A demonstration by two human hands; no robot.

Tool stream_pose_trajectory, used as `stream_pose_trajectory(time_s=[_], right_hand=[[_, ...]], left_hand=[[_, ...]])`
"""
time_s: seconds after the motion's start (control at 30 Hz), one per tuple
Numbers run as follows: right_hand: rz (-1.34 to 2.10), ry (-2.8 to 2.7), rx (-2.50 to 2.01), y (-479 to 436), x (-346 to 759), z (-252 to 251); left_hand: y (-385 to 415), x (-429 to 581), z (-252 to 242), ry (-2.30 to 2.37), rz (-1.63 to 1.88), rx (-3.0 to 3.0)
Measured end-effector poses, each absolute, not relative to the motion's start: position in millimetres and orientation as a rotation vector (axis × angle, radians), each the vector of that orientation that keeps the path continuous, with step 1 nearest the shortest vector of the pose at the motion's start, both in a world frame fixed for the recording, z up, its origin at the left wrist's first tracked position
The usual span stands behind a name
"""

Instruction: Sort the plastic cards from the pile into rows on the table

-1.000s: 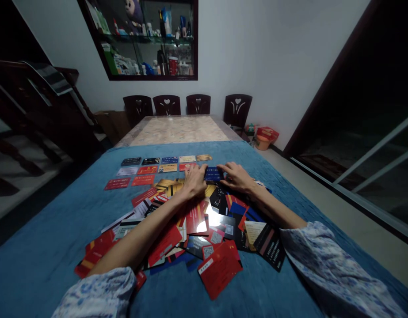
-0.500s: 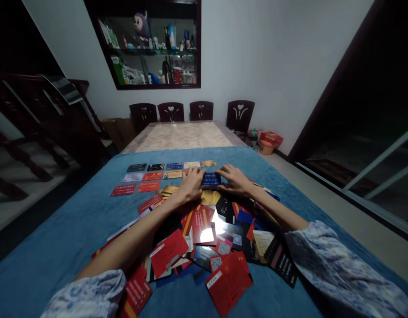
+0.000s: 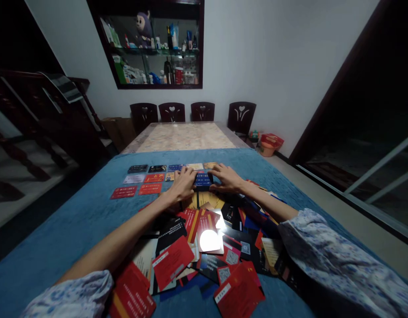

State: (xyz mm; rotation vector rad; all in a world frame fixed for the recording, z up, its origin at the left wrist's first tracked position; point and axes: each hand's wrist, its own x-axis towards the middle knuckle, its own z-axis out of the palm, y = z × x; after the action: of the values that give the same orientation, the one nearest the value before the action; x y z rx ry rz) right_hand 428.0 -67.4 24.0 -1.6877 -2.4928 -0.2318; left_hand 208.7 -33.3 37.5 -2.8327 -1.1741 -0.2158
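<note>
A dark blue card [image 3: 202, 179] lies between my two hands at the far edge of a loose heap of cards. My left hand [image 3: 184, 183] is closed on its left edge. At its right edge is my right hand [image 3: 225, 177], fingers curled against the card. Beyond and left of my left hand, several cards lie in rows, among them a dark red card [image 3: 123, 192], an orange-red card [image 3: 150, 188] and a silver card [image 3: 134, 179]. Red, black and gold cards of the heap, such as a red card [image 3: 173, 261], spread below my wrists.
A blue cloth [image 3: 71, 225] covers the near part of the table; its bare patterned top [image 3: 187, 136] shows beyond. Dark chairs [image 3: 242, 117] stand along the wall, under a recessed shelf [image 3: 157, 51]. A railing is at the left.
Both hands and the dark blue card have shifted slightly left. My left hand now covers part of the second row of cards.
</note>
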Motion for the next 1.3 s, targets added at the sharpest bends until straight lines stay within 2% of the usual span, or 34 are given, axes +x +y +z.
stream_pose_trajectory(time_s=[0.27, 0.63, 1.3], right_hand=[[-0.242, -2.526, -1.647, -42.5, 406.0, 36.6], [-0.170, -2.573, -1.698, 3.6, 373.1, 55.4], [-0.026, -2.593, -1.811, 77.5, 344.9, 37.4]], left_hand=[[-1.3, 187.2, 30.8, -1.187, -0.273, -2.798], [41.1, 165.0, 49.3, -1.270, -0.176, -2.752], [111.2, 154.0, 41.7, -1.379, 0.081, -2.739]])
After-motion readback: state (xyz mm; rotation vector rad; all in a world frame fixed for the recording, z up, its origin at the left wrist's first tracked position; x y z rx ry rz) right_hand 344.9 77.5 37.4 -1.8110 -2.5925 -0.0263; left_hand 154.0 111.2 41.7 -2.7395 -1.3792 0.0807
